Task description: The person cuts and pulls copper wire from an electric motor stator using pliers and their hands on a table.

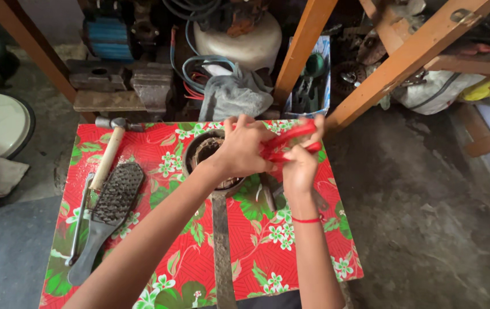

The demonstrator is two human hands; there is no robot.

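A red-handled tool [288, 143] is held up in the air by both hands, just above the far edge of the bench [210, 269]. The bench is covered by a red cloth with green leaves and white flowers. The left hand [242, 150] is wrapped over one end of the red-handled tool, and its fingers [239, 127] are curled together on it. The right hand [300, 166] is closed around the red handles from below, and its fingers [313, 129] are clamped on them. A thin red band [307, 220] is worn on the right wrist. Under the left hand, a round rusty metal part [205, 151] is set on the bench, and it is partly hidden by the hand. A long flat metal bar [222, 246] is laid from that round part toward the near edge of the bench. To the left of the round part, a hammer [109, 154] with a pale wooden handle is laid down. Just beside the hammer, a wire brush [110, 212] with a grey handle is laid, and a thin metal tool [80, 220] is laid at its left side. Beyond the far edge of the bench, a grey rag [236, 94] is piled on the floor between wooden legs [302, 48].
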